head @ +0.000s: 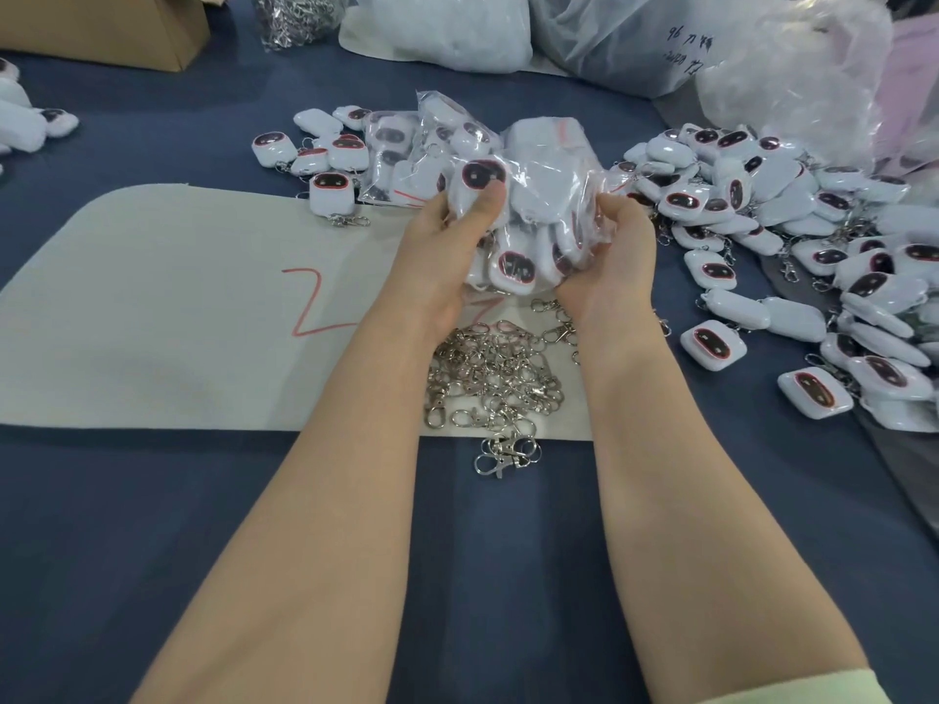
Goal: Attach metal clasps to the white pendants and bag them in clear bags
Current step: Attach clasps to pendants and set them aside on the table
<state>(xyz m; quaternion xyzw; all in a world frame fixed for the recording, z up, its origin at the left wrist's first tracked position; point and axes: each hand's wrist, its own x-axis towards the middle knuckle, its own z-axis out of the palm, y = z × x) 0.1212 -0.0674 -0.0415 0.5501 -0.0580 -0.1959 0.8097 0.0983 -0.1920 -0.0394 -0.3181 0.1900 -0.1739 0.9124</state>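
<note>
Above the middle of the blue cloth-covered worktop (457, 551), a bulging clear plastic bag (546, 175) packed with white rounded-square pendants (514, 266) is held between both hands. Its long axis runs roughly near to far, with the far end pointing away from the person and crossed by a thin red line. I cannot tell whether that end is sealed. The left hand (447, 236) grips the bag's left side, thumb laid over the top beside a pendant whose dark, red-rimmed oval face looks upward, fingers curled underneath. The right hand (617, 256) is curled round the right side, its fingertips bunching the plastic. Another pendant at the bag's near end shows its face toward the person.

Directly under the bag lies a loose heap of silver metal swivel clasps (493, 378), spread over the near right corner of a pale grey felt mat (178, 322) and spilling onto the cloth. The mat carries a red zigzag mark (315, 302).

Just beyond the hands sit more filled clear bags of pendants (401, 139), lying flat and overlapping. Left of them is a small cluster of loose white pendants with clasps (330, 155). A much larger loose pile of pendants (762, 205), many with clasps attached, covers the right side of the worktop, facing every way.

Along the far edge stand a brown cardboard box (101, 27) at left, a clear bag full of silver clasps (300, 15), and several large white and translucent plastic sacks (447, 27).
</note>
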